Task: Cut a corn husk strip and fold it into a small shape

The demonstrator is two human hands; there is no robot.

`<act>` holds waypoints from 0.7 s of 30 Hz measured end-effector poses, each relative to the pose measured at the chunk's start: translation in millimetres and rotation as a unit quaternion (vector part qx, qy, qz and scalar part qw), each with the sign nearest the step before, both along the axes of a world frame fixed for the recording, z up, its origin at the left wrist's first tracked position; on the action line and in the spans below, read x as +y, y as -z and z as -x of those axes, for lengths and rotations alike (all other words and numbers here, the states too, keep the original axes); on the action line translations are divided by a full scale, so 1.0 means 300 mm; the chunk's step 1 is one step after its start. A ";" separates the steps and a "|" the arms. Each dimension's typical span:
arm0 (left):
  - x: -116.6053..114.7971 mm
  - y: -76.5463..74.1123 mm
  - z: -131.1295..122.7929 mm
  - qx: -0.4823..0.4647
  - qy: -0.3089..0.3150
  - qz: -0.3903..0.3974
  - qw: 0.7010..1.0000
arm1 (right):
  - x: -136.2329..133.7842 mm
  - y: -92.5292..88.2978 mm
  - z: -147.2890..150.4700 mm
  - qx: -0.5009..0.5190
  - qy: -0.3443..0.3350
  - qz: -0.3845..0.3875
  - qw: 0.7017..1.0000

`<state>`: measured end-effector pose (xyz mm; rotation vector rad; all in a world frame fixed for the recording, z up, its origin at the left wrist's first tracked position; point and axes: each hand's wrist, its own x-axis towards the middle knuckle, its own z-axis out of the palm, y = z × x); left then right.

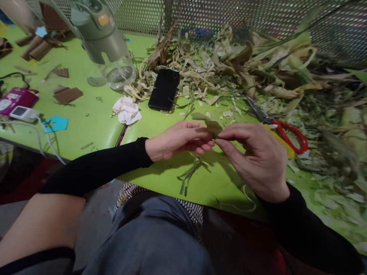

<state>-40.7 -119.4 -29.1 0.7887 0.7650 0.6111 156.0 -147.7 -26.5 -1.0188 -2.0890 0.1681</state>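
Note:
Both of my hands meet over the green table (160, 179) and pinch one small dried leaf strip (211, 124). My left hand (179, 140) holds its left end with curled fingers. My right hand (255, 156) grips the right end between thumb and forefinger. Black sleeves cover both wrists. A few green stalk scraps (189, 175) lie on the table just below my hands.
Red-handled scissors (279, 128) lie right of my hands. A black phone (164, 89) and crumpled tissue (127, 110) sit ahead, a clear jar (114, 72) beyond. A heap of dried leaves (258, 65) fills the back right, before a perforated metal screen (286, 15). Cardboard pieces (67, 94) lie left.

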 end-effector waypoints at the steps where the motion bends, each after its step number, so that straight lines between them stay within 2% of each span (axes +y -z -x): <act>1: 0.002 -0.001 0.002 -0.003 0.002 0.022 1.000 | 0.003 -0.004 -0.003 -0.015 -0.005 0.006 1.000; 3: 0.003 0.000 0.007 -0.015 0.004 0.036 0.999 | 0.007 -0.008 -0.008 -0.041 -0.009 0.016 0.999; 10: -0.003 0.002 0.012 -0.038 0.003 0.018 0.999 | 0.016 0.007 -0.013 -0.073 -0.021 -0.025 0.997; 16: -0.003 0.016 0.017 -0.049 -0.008 0.011 0.999 | 0.015 0.006 -0.009 -0.087 -0.018 -0.012 0.996; 18: -0.001 0.017 0.017 -0.040 0.001 -0.011 0.999 | 0.012 0.008 -0.005 -0.074 -0.020 -0.004 0.997; 21: -0.006 0.013 0.012 0.000 -0.007 -0.102 0.995 | 0.003 0.017 -0.002 -0.030 -0.001 0.019 0.999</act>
